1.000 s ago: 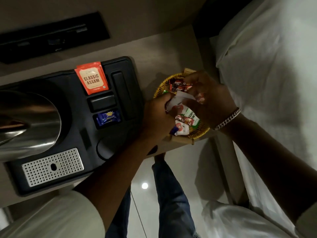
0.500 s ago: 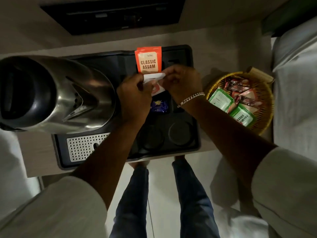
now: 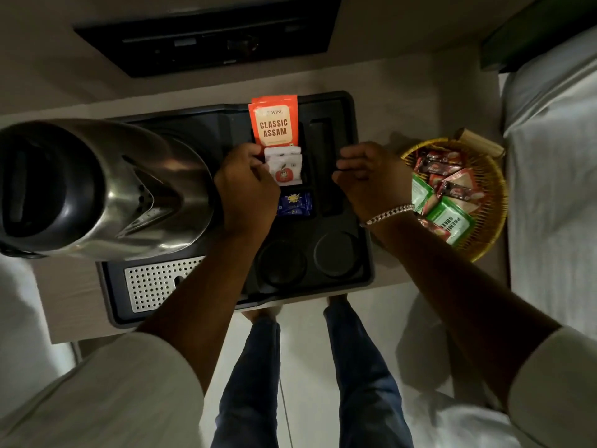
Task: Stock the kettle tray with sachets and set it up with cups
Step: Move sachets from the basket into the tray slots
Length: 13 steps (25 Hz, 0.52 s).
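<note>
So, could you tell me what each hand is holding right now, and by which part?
The left hand pinches the white sachets by their left edge, over the tray's middle slot. The right hand holds nothing.

kettle (image 3: 97, 189) left on tray (image 3: 358, 124) | sachets (image 3: 284, 166) mid-tray | basket (image 3: 494, 176) right of tray

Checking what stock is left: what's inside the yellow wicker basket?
The basket holds green sachets, one reading "GREEN", and dark red wrapped sachets. The right hand and wrist cover its left edge, and whatever lies beneath the top layer is hidden.
</note>
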Tool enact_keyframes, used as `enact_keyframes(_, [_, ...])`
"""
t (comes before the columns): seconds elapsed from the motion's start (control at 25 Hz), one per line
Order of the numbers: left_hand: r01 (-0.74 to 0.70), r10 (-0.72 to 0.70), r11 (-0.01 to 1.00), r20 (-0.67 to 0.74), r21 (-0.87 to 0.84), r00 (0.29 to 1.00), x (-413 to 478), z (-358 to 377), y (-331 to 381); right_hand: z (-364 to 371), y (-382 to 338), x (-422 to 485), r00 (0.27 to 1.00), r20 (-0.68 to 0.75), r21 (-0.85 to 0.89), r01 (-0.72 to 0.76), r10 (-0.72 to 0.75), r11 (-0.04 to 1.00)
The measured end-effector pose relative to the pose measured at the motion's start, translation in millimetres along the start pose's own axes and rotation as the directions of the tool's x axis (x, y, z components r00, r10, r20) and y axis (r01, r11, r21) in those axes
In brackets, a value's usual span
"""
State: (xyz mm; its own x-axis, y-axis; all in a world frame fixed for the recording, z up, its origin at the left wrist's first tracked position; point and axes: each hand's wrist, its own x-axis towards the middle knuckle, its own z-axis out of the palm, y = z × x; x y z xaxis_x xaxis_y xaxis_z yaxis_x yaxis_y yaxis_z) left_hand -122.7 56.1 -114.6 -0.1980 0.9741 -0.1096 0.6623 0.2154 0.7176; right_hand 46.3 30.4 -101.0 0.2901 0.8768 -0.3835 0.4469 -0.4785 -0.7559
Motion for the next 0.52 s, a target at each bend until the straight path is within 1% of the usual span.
enact_keyframes(0.08, [0.024, -0.024, 1.000, -0.005, 0.003, 1.000, -4, 2, 5, -25, 14, -12, 0.998, -0.050, 0.054, -0.030, 0.032, 0.998])
enact_keyframes(0.16, [0.055, -0.055, 0.998, 0.021, -0.029, 0.998, -13, 9, 16, -52, 30, -25, 0.993, -0.116, 0.036, -0.028, 0.032, 0.999])
enact_keyframes(0.2, [0.050, -0.048, 0.998, 0.044, -0.036, 0.998, -19, 14, 23, -64, 38, -31, 0.988, -0.151, 0.023, -0.031, 0.034, 0.999])
enact_keyframes(0.28, [-0.025, 0.034, 0.997, 0.114, -0.074, 0.993, -40, 29, 47, -88, 57, -41, 0.968, -0.244, -0.020, -0.071, 0.064, 0.997])
enact_keyframes(0.36, [-0.101, 0.130, 0.985, 0.221, -0.137, 0.967, -62, 53, 75, -113, 76, -49, 0.929, -0.344, -0.128, -0.189, 0.135, 0.974])
enact_keyframes(0.4, [-0.118, 0.154, 0.983, 0.287, -0.140, 0.945, -71, 64, 86, -122, 84, -50, 0.915, -0.362, -0.187, -0.260, 0.180, 0.947])
enact_keyframes(0.44, [-0.122, 0.160, 0.985, 0.370, -0.125, 0.915, -80, 77, 96, -129, 91, -51, 0.909, -0.357, -0.241, -0.314, 0.217, 0.918])
enact_keyframes(0.48, [-0.118, 0.149, 0.988, 0.456, -0.096, 0.877, -87, 88, 103, -135, 97, -52, 0.914, -0.329, -0.286, -0.338, 0.239, 0.897])
enact_keyframes(0.52, [-0.119, 0.132, 0.991, 0.525, -0.059, 0.840, -93, 98, 108, -138, 102, -53, 0.927, -0.286, -0.318, -0.331, 0.243, 0.888])
